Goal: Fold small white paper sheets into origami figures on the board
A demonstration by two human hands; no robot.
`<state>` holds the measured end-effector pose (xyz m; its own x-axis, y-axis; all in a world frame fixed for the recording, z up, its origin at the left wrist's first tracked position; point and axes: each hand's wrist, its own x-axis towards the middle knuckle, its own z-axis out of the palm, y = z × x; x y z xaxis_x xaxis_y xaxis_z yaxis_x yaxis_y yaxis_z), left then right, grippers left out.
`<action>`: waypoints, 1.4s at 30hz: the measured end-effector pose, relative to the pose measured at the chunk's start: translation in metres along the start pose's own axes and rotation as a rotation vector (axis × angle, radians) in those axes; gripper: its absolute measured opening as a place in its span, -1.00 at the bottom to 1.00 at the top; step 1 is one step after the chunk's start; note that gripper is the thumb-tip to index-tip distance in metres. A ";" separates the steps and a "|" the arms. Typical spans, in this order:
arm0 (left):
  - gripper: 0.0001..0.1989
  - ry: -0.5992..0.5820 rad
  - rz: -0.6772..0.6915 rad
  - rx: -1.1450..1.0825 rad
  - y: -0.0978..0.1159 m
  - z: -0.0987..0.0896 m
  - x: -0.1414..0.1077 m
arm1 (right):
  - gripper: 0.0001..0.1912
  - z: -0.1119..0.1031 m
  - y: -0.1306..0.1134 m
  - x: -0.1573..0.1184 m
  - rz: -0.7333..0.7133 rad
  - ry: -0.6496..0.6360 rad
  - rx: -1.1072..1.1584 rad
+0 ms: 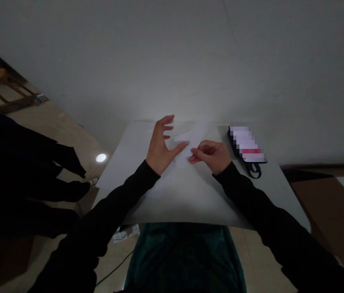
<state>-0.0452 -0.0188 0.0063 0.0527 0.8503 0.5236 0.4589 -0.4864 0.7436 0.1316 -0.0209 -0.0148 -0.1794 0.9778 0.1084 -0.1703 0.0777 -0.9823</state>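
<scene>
Over the white table [190, 203], my left hand [162, 150] is raised with its fingers apart and curved, and its thumb points toward my right hand. Nothing shows in its grasp. A thin white piece of paper [183, 159] is between the two hands; its outline is hard to tell from the pale tabletop. My right hand [211, 155] has thumb and fingers pinched together at the right edge of this paper. Whether the left thumb touches the paper, I cannot tell.
A phone [247, 143] in a dark case with a strap lies on the table's right side. Behind the table stands a grey wall [190, 61]. Dark clothing [22, 171] hangs at left, near a small lit lamp [101, 158]. Cardboard [327, 215] is at right.
</scene>
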 end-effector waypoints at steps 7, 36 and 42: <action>-0.21 -0.093 -0.235 -0.272 -0.020 0.020 -0.020 | -0.67 0.007 0.025 -0.003 0.082 0.217 0.221; -0.92 -0.137 0.093 0.087 -0.056 -0.002 -0.006 | -0.66 -0.033 0.030 0.005 0.122 -0.221 0.316; -0.77 -0.147 -0.090 -0.300 -0.068 0.009 -0.008 | -0.51 -0.032 0.031 0.003 -0.012 -0.255 0.166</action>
<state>-0.0685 0.0094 -0.0525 0.1616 0.9017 0.4009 0.1874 -0.4269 0.8847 0.1568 -0.0095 -0.0499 -0.4105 0.8948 0.1754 -0.3259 0.0357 -0.9447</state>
